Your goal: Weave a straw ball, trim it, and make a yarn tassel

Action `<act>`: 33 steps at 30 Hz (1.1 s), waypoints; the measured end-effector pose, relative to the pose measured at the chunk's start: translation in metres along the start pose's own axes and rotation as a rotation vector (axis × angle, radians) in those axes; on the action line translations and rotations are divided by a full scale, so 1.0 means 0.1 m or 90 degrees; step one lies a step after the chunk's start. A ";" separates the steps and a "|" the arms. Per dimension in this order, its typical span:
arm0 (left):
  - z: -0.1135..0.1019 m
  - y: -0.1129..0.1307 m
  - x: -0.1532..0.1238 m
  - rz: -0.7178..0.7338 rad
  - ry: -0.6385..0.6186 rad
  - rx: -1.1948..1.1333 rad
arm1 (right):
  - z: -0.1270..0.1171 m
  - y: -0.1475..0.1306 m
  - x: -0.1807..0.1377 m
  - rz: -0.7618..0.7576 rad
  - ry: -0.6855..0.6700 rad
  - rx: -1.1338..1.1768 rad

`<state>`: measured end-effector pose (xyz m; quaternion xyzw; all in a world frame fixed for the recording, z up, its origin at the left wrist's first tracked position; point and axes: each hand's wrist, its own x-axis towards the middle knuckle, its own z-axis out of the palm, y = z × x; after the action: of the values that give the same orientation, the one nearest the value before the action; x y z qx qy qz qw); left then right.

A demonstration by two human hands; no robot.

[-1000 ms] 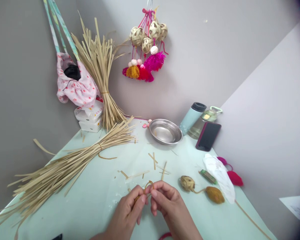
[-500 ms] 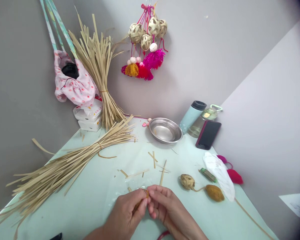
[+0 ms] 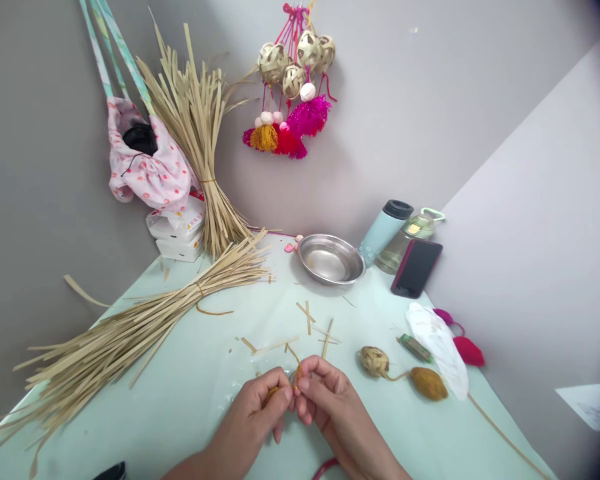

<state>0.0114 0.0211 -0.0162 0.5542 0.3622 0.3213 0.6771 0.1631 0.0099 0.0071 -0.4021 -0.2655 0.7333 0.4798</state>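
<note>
My left hand (image 3: 260, 407) and my right hand (image 3: 325, 393) meet low in the middle, over the pale green table (image 3: 180, 400). Both pinch a thin mustard-yellow cord (image 3: 295, 373) between thumb and fingertips; a short end of it sticks up between them. Most of the cord is hidden in my fingers. To the right lies a small woven ball (image 3: 374, 361) joined by a cord to a mustard tassel (image 3: 429, 383).
A long bundle of straw strips (image 3: 130, 327) lies at left, another (image 3: 200, 140) leans on the wall. Cut strip scraps (image 3: 307, 320), a steel bowl (image 3: 330, 260), a flask (image 3: 384, 231), a bottle (image 3: 405, 247), a phone (image 3: 416, 268) and red tassels (image 3: 467, 350) surround. Woven ornaments (image 3: 293, 80) hang above.
The open loop of cord seen above my fingers a second ago has been drawn in; now only a short end shows. My hands stay pressed together, shifted slightly up.
</note>
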 end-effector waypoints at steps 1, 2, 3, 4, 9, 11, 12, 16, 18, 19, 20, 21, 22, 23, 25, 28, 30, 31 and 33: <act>0.00 -0.01 0.01 -0.002 0.001 -0.027 | 0.00 0.00 0.00 -0.002 -0.003 -0.001; 0.00 -0.03 0.01 -0.004 0.004 -0.043 | 0.00 0.00 0.00 -0.002 -0.006 -0.004; 0.01 -0.05 0.01 -0.003 0.009 -0.054 | 0.00 -0.01 0.01 0.000 -0.007 -0.008; 0.01 -0.06 0.01 -0.003 0.017 -0.061 | 0.00 -0.01 0.01 0.002 -0.010 -0.014; 0.00 -0.04 0.02 -0.016 0.032 -0.124 | -0.01 -0.03 -0.01 0.012 -0.034 -0.029; 0.00 -0.02 0.03 -0.034 0.033 -0.147 | -0.01 -0.05 -0.02 0.019 -0.041 -0.057; 0.00 -0.02 0.04 -0.046 0.036 -0.156 | -0.02 -0.06 -0.02 0.017 -0.042 -0.082; -0.01 -0.01 0.03 -0.066 0.043 -0.175 | -0.03 -0.08 -0.03 -0.053 -0.030 -0.231; 0.00 -0.01 0.02 -0.055 0.043 -0.161 | -0.03 -0.07 -0.05 -0.146 -0.008 -0.366; 0.01 0.00 0.01 -0.049 0.043 -0.149 | -0.02 -0.06 -0.07 -0.210 0.004 -0.449; 0.01 0.00 0.01 -0.045 0.043 -0.136 | -0.02 -0.04 -0.09 -0.283 0.017 -0.535; 0.02 0.01 0.00 -0.044 0.042 -0.123 | -0.01 -0.03 -0.10 -0.359 0.030 -0.615; 0.03 0.02 -0.01 -0.045 0.041 -0.113 | -0.01 -0.01 -0.12 -0.429 0.042 -0.682; 0.04 0.03 -0.02 -0.047 0.040 -0.107 | -0.01 0.01 -0.13 -0.490 0.054 -0.733; 0.05 0.03 -0.03 -0.046 0.035 -0.109 | -0.02 0.06 -0.14 -0.582 0.079 -0.793; 0.06 0.02 -0.04 -0.039 0.035 -0.135 | -0.05 0.10 -0.14 -0.642 0.082 -0.813; 0.06 0.01 -0.04 -0.028 0.033 -0.154 | -0.06 0.10 -0.14 -0.646 0.071 -0.808; 0.06 0.00 -0.03 -0.024 0.027 -0.160 | -0.07 0.09 -0.14 -0.641 0.067 -0.807; 0.06 -0.02 -0.03 -0.015 0.010 -0.164 | -0.07 0.08 -0.15 -0.635 0.056 -0.810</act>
<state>0.0148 0.0153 -0.0170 0.4559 0.3298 0.3615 0.7435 0.1681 -0.0071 0.0023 -0.4609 -0.7607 0.1250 0.4397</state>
